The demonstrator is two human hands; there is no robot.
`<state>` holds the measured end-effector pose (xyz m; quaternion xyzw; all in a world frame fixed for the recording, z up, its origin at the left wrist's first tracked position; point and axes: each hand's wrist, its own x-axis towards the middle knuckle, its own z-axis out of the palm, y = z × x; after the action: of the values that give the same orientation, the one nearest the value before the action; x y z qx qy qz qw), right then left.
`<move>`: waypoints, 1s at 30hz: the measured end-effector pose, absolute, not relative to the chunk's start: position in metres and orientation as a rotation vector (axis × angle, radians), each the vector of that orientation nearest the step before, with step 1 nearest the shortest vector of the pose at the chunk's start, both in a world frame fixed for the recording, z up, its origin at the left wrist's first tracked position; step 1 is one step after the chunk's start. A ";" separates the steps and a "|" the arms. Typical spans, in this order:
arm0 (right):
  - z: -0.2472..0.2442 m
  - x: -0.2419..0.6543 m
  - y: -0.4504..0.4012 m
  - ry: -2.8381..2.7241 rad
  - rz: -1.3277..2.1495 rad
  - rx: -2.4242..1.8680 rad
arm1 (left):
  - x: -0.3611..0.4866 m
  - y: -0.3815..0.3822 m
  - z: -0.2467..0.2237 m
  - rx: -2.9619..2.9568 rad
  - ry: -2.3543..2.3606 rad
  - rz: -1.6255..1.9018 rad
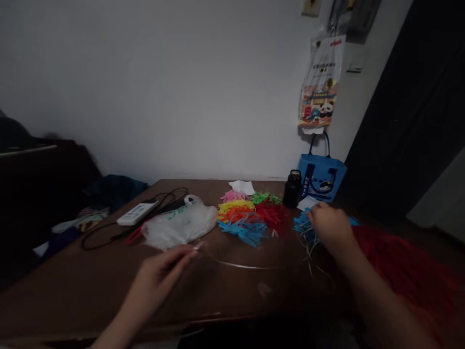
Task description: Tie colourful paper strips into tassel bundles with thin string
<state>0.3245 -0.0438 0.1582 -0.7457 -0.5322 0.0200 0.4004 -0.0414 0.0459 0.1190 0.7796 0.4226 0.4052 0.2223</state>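
My left hand (160,274) pinches the end of a thin pale strip (243,266), which curves rightward above the brown table. My right hand (332,225) is at a small bunch of blue paper strips (303,225), its fingers closed; what lies between them is hidden. Thin pale strands (309,252) hang below that bunch. Between the hands, farther back, lie small piles of cut strips: blue (245,230), orange and yellow (236,209), pink (234,195), green (265,198) and red (271,215).
A crumpled plastic bag (181,223) and a white power strip (138,212) with black cable lie on the table (145,317) at left. A black bottle (292,189) and blue bag (321,177) stand at the back right. Red strips (403,266) heap at the right.
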 end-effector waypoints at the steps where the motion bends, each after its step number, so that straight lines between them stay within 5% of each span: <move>1: 0.149 0.298 -0.043 -1.418 0.071 -1.855 | -0.029 0.042 0.117 2.244 1.024 0.993; 7: 0.091 0.207 -0.039 -1.738 0.677 -1.405 | 0.021 0.039 0.115 2.405 0.709 0.563; 15: 0.053 0.322 -0.052 -1.750 0.463 -1.847 | -0.019 0.077 0.097 2.300 0.867 0.387; 24: 0.039 0.223 -0.014 -1.923 0.740 -1.511 | 0.063 0.058 0.079 2.355 0.800 0.286; 30: 0.023 0.266 0.007 -1.776 0.601 -1.607 | 0.062 0.114 0.085 2.398 0.828 0.358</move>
<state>0.2661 0.0069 0.0231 -0.6144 -0.6790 0.2299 0.3296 0.0621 0.1141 0.0847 0.8969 0.3097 0.1338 0.2859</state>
